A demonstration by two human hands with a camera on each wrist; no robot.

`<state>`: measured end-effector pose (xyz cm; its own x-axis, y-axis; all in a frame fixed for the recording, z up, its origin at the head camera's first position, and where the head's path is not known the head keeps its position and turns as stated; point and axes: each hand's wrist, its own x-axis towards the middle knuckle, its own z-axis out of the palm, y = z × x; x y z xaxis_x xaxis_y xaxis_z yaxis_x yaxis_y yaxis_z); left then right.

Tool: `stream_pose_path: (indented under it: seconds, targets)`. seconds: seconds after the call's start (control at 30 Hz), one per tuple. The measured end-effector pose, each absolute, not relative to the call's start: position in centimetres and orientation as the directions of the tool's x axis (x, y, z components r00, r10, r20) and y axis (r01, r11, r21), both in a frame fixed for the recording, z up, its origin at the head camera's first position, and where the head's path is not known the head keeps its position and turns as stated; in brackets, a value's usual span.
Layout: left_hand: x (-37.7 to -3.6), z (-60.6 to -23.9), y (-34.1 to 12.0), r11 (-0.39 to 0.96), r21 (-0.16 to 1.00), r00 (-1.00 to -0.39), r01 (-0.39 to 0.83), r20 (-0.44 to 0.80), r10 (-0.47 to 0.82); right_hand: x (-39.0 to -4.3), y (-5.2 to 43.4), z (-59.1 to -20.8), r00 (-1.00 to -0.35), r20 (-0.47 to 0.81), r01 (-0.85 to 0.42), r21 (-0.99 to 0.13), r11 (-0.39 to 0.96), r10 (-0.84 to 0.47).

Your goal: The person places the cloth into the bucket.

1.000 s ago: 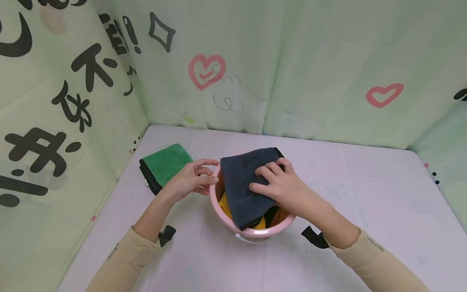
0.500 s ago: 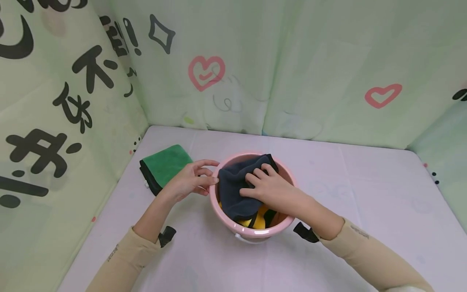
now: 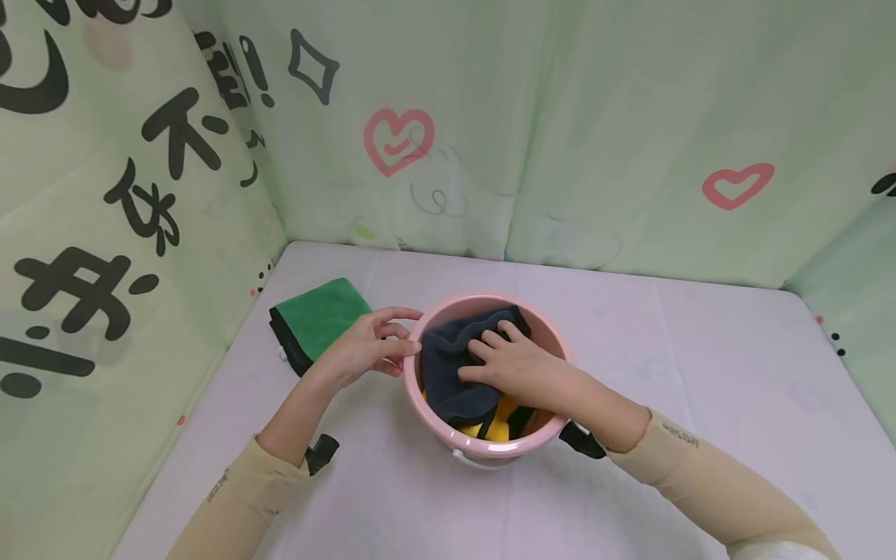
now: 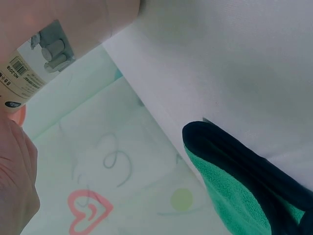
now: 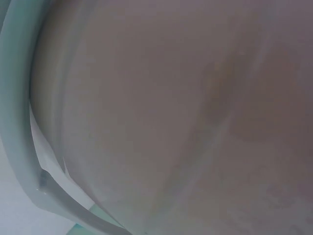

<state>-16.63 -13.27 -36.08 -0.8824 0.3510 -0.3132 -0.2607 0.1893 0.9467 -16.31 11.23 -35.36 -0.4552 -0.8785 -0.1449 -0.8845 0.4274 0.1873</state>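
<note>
**Dark cloth pressed into the pink bucket**

Pale green printed curtains wall a white table (image 3: 700,373). Near its front edge stands a pink bucket (image 3: 490,449). Right hand (image 3: 514,365) reaches inside, fingers spread flat on a dark grey cloth (image 3: 448,373) over yellow cloths (image 3: 498,426). Left hand (image 3: 364,346), loosely curled, steadies the rim, gripping nothing. A green cloth (image 3: 318,315) lies toward the left edge.

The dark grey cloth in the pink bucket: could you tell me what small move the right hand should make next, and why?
Probably lift the right hand out. The dark grey cloth already lies inside the pink bucket, on top of a yellow cloth, with the fingers flat on it, while the left hand steadies the rim.
</note>
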Motion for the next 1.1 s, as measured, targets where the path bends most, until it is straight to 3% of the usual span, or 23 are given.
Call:
stream_pose_path:
  seconds: [0.4, 0.77, 0.93, 1.1]
  targets:
    - [-16.6, -36.2, -13.3, 0.172, 0.949, -0.883, -0.265, -0.310, 0.353, -16.0, 10.9, -35.7, -0.453, -0.238, -0.874, 0.309, 0.376, -0.859]
    - [-16.7, -36.3, -13.3, 0.174, 0.947, -0.882, -0.269, -0.315, 0.350, -16.1, 11.1, -36.0, -0.455, -0.245, -0.874, 0.308, 0.376, -0.856]
    - [-16.7, -36.3, -13.3, 0.179, 0.947, -0.884, -0.268, -0.315, 0.345, -16.1, 11.3, -35.4, -0.466, -0.276, -0.882, 0.227, 0.414, -0.841]
    - [-16.7, -36.3, -13.2, 0.177, 0.947, -0.885, -0.270, -0.316, 0.341, -15.9, 12.6, -32.9, -0.463, -0.235, -0.878, -0.013, 0.479, -0.854]
